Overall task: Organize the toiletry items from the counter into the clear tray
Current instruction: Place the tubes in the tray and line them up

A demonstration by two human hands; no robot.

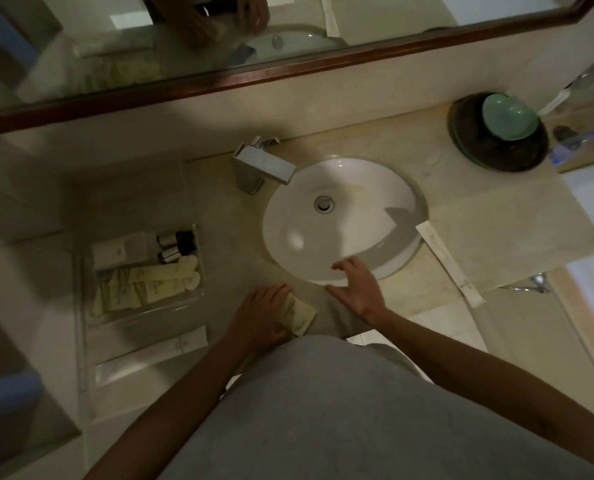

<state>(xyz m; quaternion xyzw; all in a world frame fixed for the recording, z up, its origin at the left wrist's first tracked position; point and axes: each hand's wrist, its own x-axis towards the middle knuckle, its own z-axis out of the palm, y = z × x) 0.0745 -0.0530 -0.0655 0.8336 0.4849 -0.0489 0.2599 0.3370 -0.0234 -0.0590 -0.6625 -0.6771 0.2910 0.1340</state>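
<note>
The left hand (262, 315) presses down on a pale yellow packet (297, 315) at the counter (496, 230) edge, fingers curled over it in a grip. At its 3 o'clock, the right hand (356, 287) lies open, fingers spread, on the near rim of the white sink (344, 220). At 9 o'clock from the left hand sits the clear tray (143, 268), holding more yellow packets, a white box and small dark bottles. A long white wrapped stick (449, 265) lies at the sink's 4 o'clock.
</note>
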